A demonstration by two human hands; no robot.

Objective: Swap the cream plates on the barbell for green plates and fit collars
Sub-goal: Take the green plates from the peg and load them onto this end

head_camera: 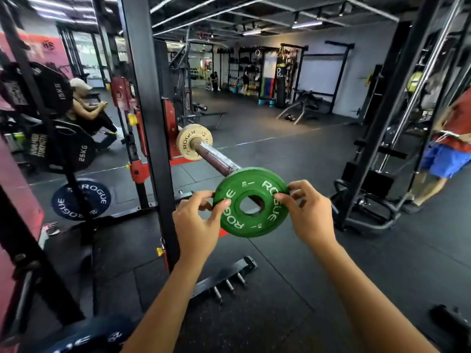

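gripping green plate (pixel 251 202) | left hand (pixel 197 221), right hand (pixel 307 212) pinch rim | at barbell sleeve (pixel 216 156) end

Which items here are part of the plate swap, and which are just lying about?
In the job:
green plate, held at the sleeve's end by left hand and right hand
barbell sleeve
cream plate, on the sleeve

Lying about:
blue Rogue plate by the rack
black 25KG plate stored
pegged bar on the floor

No collars visible.
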